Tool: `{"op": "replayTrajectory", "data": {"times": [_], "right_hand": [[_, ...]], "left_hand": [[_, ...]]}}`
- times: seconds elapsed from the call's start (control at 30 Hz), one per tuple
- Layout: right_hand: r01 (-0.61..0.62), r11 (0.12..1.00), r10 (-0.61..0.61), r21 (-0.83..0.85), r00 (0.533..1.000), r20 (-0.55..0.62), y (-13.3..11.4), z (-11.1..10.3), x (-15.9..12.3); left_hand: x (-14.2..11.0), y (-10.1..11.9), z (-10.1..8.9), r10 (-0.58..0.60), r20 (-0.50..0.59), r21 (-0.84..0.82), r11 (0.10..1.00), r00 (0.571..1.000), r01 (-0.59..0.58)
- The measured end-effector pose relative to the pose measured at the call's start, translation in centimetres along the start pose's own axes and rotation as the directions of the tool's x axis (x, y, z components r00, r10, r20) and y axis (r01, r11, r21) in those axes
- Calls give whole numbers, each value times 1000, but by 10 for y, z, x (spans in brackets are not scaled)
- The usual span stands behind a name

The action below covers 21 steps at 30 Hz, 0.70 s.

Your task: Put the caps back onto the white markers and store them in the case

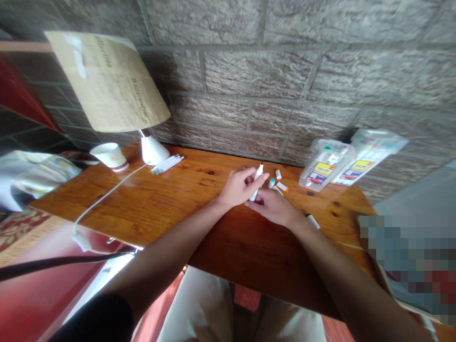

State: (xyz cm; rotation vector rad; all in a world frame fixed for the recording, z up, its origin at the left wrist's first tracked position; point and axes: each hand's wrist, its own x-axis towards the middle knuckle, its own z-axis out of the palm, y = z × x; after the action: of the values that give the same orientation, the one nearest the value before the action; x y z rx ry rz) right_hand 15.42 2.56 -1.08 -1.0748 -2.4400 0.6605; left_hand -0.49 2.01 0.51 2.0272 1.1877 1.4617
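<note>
A white marker pen (pixel 257 178) stands tilted between both hands over the wooden table (pixel 171 199). My left hand (pixel 240 186) is wrapped round its upper part, near the red-tipped end. My right hand (pixel 272 206) is closed round its lower end. Loose marker caps (pixel 278 183) lie on the table just behind my hands. Another white marker (pixel 312 221) lies beside my right wrist.
Several white markers (pixel 166 164) lie by the base of a table lamp (pixel 114 90) at the back left, near a paper cup (pixel 110 156). Two clear marker packs (pixel 327 164) lean against the brick wall at the back right. The lamp's white cord (pixel 103 197) runs off the table's left edge.
</note>
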Motion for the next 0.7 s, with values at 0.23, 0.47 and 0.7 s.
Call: {"op": "replayTrajectory", "data": {"times": [0.23, 0.47, 0.7], "right_hand": [[-3, 999, 4, -35, 1000, 16, -2, -2, 0], [-9, 999, 11, -42, 999, 31, -4, -3, -1], [-16, 998, 18, -54, 999, 35, -5, -3, 0]], "left_hand": [[0, 2, 0, 17, -27, 8, 1000, 1000, -17], [0, 3, 0, -8, -54, -33, 999, 999, 6], [0, 1, 1, 4, -57, -32, 999, 998, -6]]}}
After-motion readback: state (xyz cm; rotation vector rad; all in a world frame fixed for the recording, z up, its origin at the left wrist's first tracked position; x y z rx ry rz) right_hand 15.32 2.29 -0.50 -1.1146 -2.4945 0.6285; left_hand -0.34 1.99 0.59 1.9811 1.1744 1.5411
